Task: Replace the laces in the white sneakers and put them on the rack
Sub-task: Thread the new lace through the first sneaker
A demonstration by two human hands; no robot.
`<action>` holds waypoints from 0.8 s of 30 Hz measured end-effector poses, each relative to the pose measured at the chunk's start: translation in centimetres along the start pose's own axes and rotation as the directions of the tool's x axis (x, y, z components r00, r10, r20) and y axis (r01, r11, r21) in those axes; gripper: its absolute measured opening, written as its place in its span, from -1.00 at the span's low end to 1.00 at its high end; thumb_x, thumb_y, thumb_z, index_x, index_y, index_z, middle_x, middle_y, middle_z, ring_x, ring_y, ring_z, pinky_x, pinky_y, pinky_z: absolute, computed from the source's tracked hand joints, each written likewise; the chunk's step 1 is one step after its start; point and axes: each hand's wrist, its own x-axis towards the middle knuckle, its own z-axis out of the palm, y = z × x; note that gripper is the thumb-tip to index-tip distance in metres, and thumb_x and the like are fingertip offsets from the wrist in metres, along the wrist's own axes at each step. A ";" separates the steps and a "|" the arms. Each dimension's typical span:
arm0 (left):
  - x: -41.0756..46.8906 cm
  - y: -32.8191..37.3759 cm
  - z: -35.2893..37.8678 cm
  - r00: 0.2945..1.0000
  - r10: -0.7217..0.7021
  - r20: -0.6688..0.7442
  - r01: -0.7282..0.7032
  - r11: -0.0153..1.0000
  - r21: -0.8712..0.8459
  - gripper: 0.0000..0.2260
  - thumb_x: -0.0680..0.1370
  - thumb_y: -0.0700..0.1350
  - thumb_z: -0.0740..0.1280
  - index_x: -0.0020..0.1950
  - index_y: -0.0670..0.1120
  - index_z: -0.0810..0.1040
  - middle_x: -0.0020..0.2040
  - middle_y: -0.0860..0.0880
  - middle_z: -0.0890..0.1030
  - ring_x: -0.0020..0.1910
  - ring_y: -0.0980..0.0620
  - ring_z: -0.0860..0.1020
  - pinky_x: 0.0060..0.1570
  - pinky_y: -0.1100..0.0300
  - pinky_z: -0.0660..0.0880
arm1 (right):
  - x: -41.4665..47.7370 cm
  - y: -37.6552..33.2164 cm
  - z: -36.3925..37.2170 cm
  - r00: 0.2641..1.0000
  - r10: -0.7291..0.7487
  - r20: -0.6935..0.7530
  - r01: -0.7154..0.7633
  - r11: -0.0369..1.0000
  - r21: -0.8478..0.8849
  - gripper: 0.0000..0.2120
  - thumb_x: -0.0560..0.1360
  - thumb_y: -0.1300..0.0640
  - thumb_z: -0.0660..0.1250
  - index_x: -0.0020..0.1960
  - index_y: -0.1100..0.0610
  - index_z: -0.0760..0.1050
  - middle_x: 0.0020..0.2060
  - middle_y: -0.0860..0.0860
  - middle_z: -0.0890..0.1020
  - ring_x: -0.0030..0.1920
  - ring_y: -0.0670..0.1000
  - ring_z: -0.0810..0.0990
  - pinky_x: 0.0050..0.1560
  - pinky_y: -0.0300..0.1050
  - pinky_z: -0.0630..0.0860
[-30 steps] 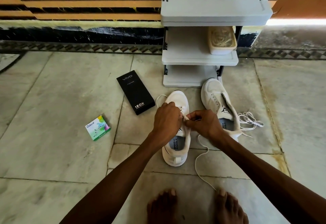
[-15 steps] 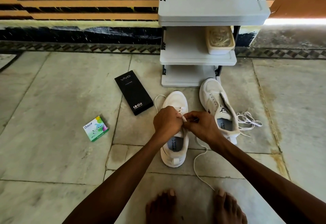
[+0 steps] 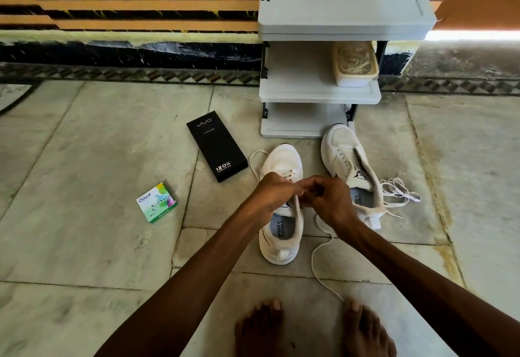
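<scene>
On the veined stone floor [image 3: 84, 159], before the grey plastic rack [image 3: 337, 5], the near mesh sneaker [image 3: 281, 247] stands heel toward the person. Over its eyelets the left hand [image 3: 273, 192] and right hand [image 3: 332, 200] meet, fingers curled, pinching the flat white lace [image 3: 316, 255] (its tail snakes toward the feet). The second sneaker [image 3: 344, 154] sits just right of it, with a loose lace [image 3: 399, 190] bunched beside it.

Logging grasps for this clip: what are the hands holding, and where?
The left hand and right hand pinch the white lace over the eyelets of the near sneaker.
</scene>
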 end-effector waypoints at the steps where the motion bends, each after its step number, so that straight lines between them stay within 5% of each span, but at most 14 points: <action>1: 0.2 -0.2 0.1 1.000 0.014 -0.010 -0.013 1.000 0.024 -0.79 0.41 -0.17 0.47 0.00 -0.22 0.66 -0.04 -0.21 0.68 0.01 -0.14 0.65 0.15 -0.07 0.57 | 0.1 0.0 0.0 1.000 -0.009 -0.006 0.009 1.000 -0.001 -0.89 0.44 0.35 0.45 -0.05 0.23 0.67 -0.23 0.08 0.72 -0.26 -0.03 0.70 -0.17 -0.23 0.64; 6: 0.2 -0.2 0.1 0.997 0.025 -0.070 -0.019 0.996 0.091 -0.83 0.47 -0.14 0.45 0.01 -0.19 0.67 -0.05 -0.16 0.68 -0.02 -0.09 0.63 0.00 0.12 0.54 | 0.7 0.0 -0.1 1.000 -0.007 -0.012 0.008 0.998 0.061 -0.95 0.40 0.32 0.50 -0.14 0.28 0.66 -0.31 0.11 0.70 -0.34 -0.01 0.68 -0.23 -0.22 0.63; 10: 0.2 -0.1 -0.3 0.999 -0.002 -0.039 0.003 1.000 0.017 -0.83 0.46 -0.18 0.46 -0.01 -0.23 0.67 -0.05 -0.20 0.69 0.01 -0.14 0.65 0.13 -0.03 0.58 | 1.2 -0.2 -0.3 0.999 -0.002 0.041 0.000 0.998 0.062 -0.95 0.41 0.34 0.48 -0.19 0.23 0.65 -0.36 0.04 0.67 -0.37 -0.07 0.65 -0.26 -0.21 0.60; 15: 0.4 -0.1 -0.4 1.000 0.015 -0.022 -0.015 1.000 0.022 -0.83 0.48 -0.18 0.46 0.02 -0.24 0.66 0.00 -0.23 0.67 0.06 -0.17 0.63 0.16 -0.07 0.56 | 1.8 0.1 0.2 0.993 -0.114 -0.002 0.112 0.977 -0.180 -0.80 0.40 0.35 0.44 -0.28 0.07 0.62 -0.41 -0.06 0.65 -0.37 -0.06 0.64 -0.23 -0.10 0.61; 19: 0.5 -0.2 -0.3 0.997 0.071 -0.040 -0.062 0.979 0.193 -0.89 0.49 -0.20 0.36 -0.07 -0.21 0.63 -0.08 -0.18 0.66 0.03 -0.17 0.62 0.10 -0.04 0.54 | 2.2 -0.6 0.5 0.977 -0.211 -0.032 0.189 0.927 -0.325 -0.72 0.33 0.41 0.32 -0.31 0.03 0.50 -0.40 -0.13 0.58 -0.36 -0.17 0.54 -0.28 -0.23 0.45; 24: 0.9 -0.1 -0.9 0.995 0.090 0.044 -0.099 0.951 0.292 -0.89 0.54 -0.23 0.31 -0.08 -0.25 0.60 -0.09 -0.16 0.63 0.04 -0.15 0.59 0.17 -0.01 0.50 | 3.2 -3.8 -1.6 0.941 -0.294 -0.169 0.265 0.948 -0.178 -0.81 0.45 0.42 0.26 -0.20 0.16 0.51 -0.33 -0.02 0.61 -0.32 -0.04 0.63 -0.26 -0.05 0.62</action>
